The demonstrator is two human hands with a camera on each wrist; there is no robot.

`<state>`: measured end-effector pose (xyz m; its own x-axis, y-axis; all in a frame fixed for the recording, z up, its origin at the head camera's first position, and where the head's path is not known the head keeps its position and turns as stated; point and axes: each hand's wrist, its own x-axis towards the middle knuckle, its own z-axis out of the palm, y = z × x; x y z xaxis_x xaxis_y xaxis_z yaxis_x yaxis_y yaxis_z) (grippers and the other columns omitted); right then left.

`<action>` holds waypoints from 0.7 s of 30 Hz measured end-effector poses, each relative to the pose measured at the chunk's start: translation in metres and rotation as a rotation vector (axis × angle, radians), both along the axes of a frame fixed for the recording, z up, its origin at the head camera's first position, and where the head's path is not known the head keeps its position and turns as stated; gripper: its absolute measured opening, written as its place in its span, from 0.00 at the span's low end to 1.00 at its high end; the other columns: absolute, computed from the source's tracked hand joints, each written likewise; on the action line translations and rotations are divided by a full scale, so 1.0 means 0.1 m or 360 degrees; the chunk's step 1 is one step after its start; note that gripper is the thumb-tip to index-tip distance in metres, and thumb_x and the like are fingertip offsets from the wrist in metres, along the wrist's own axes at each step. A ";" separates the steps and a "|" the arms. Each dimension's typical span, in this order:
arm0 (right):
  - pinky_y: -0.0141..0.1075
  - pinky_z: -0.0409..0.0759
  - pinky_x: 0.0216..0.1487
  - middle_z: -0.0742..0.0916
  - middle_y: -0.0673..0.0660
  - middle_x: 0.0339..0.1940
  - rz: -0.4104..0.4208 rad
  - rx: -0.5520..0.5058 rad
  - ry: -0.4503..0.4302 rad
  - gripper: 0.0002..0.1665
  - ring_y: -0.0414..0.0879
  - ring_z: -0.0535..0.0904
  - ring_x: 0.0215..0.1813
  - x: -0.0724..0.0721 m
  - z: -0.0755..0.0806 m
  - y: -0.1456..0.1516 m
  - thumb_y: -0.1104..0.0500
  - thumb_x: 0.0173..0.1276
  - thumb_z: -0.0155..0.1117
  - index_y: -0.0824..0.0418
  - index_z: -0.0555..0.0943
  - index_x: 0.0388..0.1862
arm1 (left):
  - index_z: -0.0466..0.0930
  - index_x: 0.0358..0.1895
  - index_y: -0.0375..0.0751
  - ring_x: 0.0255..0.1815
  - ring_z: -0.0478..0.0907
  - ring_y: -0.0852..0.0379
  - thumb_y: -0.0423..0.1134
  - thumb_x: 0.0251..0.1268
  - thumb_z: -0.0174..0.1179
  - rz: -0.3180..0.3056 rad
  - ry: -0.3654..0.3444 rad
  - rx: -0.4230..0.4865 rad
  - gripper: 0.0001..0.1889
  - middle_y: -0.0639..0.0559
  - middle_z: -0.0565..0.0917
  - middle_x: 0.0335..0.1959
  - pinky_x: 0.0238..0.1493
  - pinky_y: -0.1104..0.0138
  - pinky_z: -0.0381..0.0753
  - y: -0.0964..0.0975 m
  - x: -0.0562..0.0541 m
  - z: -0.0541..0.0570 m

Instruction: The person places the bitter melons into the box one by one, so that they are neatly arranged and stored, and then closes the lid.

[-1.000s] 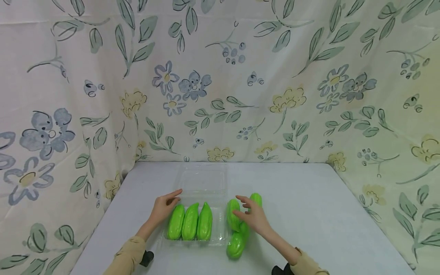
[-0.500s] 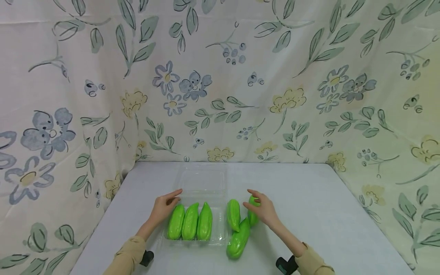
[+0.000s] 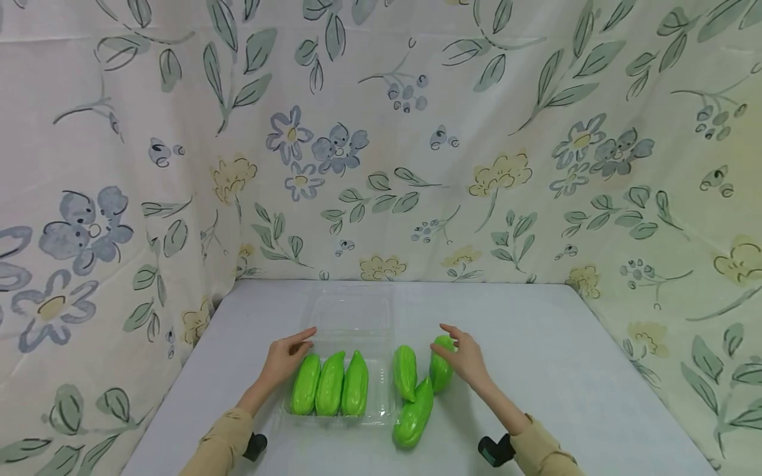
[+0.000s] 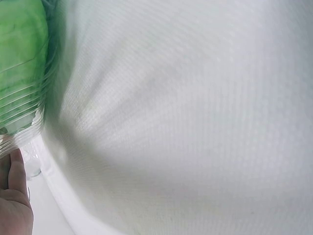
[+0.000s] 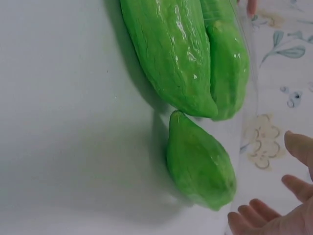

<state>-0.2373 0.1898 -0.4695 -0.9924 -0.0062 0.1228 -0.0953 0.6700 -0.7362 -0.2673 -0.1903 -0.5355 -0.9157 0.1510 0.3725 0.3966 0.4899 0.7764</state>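
Three green ridged gourds (image 3: pixel 329 385) lie side by side in a clear plastic clamshell box (image 3: pixel 381 413), its lid (image 3: pixel 351 309) folded back. My left hand (image 3: pixel 284 357) holds the box by its left edge near the hinge; in the left wrist view the fingers (image 4: pixel 17 171) meet its ribbed wall. To the box's right lie three more gourds: one beside it (image 3: pixel 405 372), one slanting in front (image 3: pixel 413 418), one farther right (image 3: pixel 442 370). Over that last one hovers my right hand (image 3: pixel 467 357), fingers spread. The right wrist view shows them apart from the gourd (image 5: pixel 201 161).
A white-covered table (image 3: pixel 536 370) carries everything. Floral cloth (image 3: pixel 381 165) hangs behind and at both sides. Black wrist devices (image 3: pixel 497 451) sit below both sleeves.
My right hand has moved right and slightly back, away from the gourd beside the box. The farthest gourd has come into fuller view, lying nearer the slanting one. My left hand stays still.
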 end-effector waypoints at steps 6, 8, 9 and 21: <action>0.57 0.74 0.52 0.78 0.75 0.56 -0.0033 0.0034 0.0055 0.30 0.69 0.74 0.57 -0.05 -0.01 0.05 0.58 0.62 0.66 0.70 0.73 0.61 | 0.77 0.59 0.35 0.41 0.84 0.45 0.29 0.65 0.57 -0.0011 -0.0013 0.0020 0.19 0.36 0.84 0.49 0.28 0.73 0.73 0.00 0.01 0.01; 0.57 0.74 0.52 0.78 0.75 0.56 -0.0043 0.0037 0.0057 0.30 0.69 0.74 0.57 -0.07 -0.02 0.06 0.58 0.62 0.66 0.70 0.73 0.61 | 0.77 0.59 0.36 0.41 0.84 0.45 0.29 0.65 0.57 -0.0002 -0.0020 0.0016 0.18 0.37 0.84 0.49 0.28 0.73 0.73 0.00 0.00 0.02; 0.57 0.74 0.52 0.78 0.75 0.56 -0.0047 0.0034 0.0054 0.30 0.70 0.73 0.57 -0.08 -0.03 0.07 0.58 0.62 0.66 0.70 0.73 0.61 | 0.77 0.59 0.36 0.41 0.84 0.46 0.29 0.65 0.57 0.0003 -0.0022 0.0011 0.19 0.37 0.84 0.49 0.28 0.73 0.73 0.00 0.00 0.01; 0.56 0.76 0.52 0.74 0.75 0.61 -0.0067 0.0016 -0.0138 0.32 0.72 0.72 0.59 -0.20 -0.18 0.17 0.55 0.64 0.64 0.68 0.71 0.64 | 0.78 0.58 0.37 0.42 0.84 0.48 0.29 0.64 0.59 0.0060 -0.0078 0.0003 0.19 0.40 0.83 0.51 0.31 0.74 0.74 0.02 0.00 0.01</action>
